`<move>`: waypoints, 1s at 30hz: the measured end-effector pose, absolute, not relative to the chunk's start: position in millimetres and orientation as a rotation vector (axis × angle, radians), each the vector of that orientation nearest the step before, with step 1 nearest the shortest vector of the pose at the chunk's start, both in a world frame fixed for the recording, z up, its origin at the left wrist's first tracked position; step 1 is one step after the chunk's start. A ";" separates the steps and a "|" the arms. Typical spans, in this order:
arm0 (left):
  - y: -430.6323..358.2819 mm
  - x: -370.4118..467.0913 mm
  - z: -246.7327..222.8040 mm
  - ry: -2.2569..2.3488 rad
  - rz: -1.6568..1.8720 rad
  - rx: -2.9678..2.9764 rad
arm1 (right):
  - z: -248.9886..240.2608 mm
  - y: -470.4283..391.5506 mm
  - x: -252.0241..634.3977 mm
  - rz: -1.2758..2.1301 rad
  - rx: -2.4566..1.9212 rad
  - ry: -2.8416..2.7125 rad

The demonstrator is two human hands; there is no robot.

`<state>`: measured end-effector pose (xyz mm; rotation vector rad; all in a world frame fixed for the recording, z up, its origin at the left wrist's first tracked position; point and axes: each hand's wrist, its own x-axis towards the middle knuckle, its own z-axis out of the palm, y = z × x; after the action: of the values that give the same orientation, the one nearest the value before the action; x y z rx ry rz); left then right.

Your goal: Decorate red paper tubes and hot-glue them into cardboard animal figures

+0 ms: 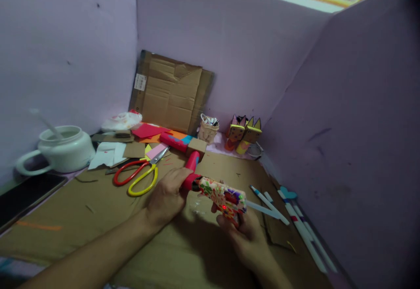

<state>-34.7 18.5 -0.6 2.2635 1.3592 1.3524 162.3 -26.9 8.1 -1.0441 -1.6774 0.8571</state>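
Note:
My left hand (169, 195) is closed round the near end of a red tube (192, 161) with blue patches. That tube meets a small cardboard block (196, 147), and a second red tube with blue patches (175, 142) runs left from the block. In my right hand (244, 234) is a flower-patterned hot glue gun (218, 191), its red light lit and a glue stick (267, 209) sticking out of its back. The gun's dark nozzle points left at the tube's near end, beside my left fingers; whether it touches I cannot tell.
Scissors with red and yellow handles (141, 186) lie left of my left hand. A white mug (70, 151), a phone (29, 199) and paper scraps (108, 154) are farther left. Several markers (303, 225) lie along the right wall. Cardboard sheets (170, 92), a cup (209, 130) and cardboard figures (244, 133) stand at the back.

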 end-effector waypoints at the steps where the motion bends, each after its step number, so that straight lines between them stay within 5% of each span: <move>1: 18.5 -34.6 -0.8 1.358 1.353 2.261 | 7.7 -26.8 162.3 0.860 -1.050 -1.683; 30: 22.0 -35.8 -2.4 1.329 1.477 2.354 | 2.1 -21.8 165.6 0.731 -1.161 -1.654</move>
<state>-35.8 22.0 -2.4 2.3541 1.3292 1.4766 165.6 -21.8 2.1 -1.1608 -1.6538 0.7307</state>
